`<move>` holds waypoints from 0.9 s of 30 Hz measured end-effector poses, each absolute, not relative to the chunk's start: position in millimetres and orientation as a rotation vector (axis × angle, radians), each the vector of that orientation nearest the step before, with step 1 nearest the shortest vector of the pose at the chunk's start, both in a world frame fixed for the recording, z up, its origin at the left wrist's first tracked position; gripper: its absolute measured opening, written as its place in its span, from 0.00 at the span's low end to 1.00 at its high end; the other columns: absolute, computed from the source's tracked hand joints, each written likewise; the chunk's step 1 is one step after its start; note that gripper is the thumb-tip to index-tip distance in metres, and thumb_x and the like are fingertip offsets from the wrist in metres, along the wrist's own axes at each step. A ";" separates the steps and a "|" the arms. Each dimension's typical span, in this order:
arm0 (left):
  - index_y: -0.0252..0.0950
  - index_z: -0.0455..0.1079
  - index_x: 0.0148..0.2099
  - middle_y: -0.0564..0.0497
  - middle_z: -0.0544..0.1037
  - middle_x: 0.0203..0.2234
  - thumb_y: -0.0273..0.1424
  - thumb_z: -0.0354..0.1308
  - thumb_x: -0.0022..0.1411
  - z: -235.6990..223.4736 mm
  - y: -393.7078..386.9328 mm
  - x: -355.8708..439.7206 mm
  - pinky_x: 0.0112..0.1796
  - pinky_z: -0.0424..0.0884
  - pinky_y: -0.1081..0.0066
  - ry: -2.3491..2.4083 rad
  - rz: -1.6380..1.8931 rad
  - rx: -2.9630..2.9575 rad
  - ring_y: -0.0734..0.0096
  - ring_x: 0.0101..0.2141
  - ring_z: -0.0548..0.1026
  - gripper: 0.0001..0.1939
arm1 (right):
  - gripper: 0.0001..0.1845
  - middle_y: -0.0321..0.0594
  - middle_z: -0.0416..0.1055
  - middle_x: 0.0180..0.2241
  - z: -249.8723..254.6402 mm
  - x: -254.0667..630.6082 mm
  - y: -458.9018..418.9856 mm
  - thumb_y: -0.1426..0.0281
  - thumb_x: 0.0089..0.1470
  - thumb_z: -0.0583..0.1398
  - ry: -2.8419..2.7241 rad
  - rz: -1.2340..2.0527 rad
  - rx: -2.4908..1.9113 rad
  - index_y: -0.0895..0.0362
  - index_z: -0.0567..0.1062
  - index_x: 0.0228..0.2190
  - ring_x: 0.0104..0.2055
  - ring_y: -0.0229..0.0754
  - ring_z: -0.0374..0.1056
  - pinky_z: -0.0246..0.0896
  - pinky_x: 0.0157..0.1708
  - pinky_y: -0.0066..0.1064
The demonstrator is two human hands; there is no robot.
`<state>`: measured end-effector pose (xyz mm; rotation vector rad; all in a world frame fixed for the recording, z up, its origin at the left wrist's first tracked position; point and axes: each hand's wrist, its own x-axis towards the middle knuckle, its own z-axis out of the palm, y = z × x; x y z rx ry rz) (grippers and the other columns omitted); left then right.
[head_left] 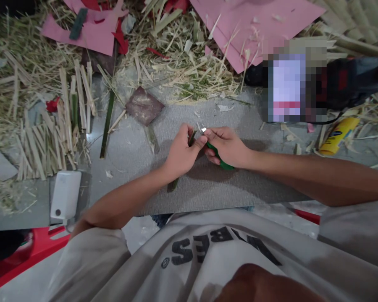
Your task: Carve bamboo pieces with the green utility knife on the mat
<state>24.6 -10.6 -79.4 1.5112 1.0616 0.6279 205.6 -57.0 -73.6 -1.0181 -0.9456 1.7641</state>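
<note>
My left hand (182, 154) is closed around a dark green bamboo strip (174, 183), whose lower end sticks out under my wrist. In my right hand (229, 144) is a green-handled knife (226, 164), its short metal blade near the strip's upper end. Most of the handle is hidden by my fingers. My left thumb reaches over to the knife beside the blade; I cannot tell whether the blade touches the bamboo. Past my hands lies a brown square of sandpaper (144, 105), with another long bamboo strip (106, 128) to its left.
Cut bamboo sticks (40, 147) and shavings (176, 71) spread over the grey table (129, 180). Pink paper (236, 29) lies at the back. A yellow glue tube (339, 136) and a blurred phone-like screen (286, 84) are at right, a white power bank (65, 195) at left.
</note>
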 end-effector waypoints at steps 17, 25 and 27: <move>0.40 0.68 0.33 0.52 0.73 0.24 0.72 0.66 0.64 -64.3 -3.7 21.3 0.26 0.56 0.66 0.850 0.411 1.490 0.72 0.25 0.64 0.38 | 0.24 0.35 0.69 0.21 -75.8 242.0 -25.7 0.52 0.70 0.72 -1.147 2.356 -0.754 0.61 0.78 0.36 0.17 0.38 0.69 0.63 0.13 0.25; 0.40 0.73 0.32 0.53 0.66 0.22 0.75 0.59 0.66 -67.4 -0.3 21.3 0.29 0.55 0.65 0.820 0.418 1.580 0.69 0.27 0.64 0.40 | 0.18 0.35 0.68 0.20 -74.8 241.2 -28.0 0.58 0.72 0.69 -1.023 2.319 -0.818 0.59 0.76 0.35 0.17 0.37 0.67 0.62 0.14 0.24; 0.39 0.73 0.32 0.52 0.67 0.23 0.75 0.58 0.66 -66.7 -0.1 21.2 0.30 0.56 0.65 0.823 0.405 1.618 0.68 0.27 0.65 0.41 | 0.18 0.36 0.68 0.20 -75.1 242.7 -26.3 0.59 0.72 0.69 -1.023 2.347 -0.820 0.60 0.77 0.35 0.17 0.38 0.67 0.62 0.14 0.24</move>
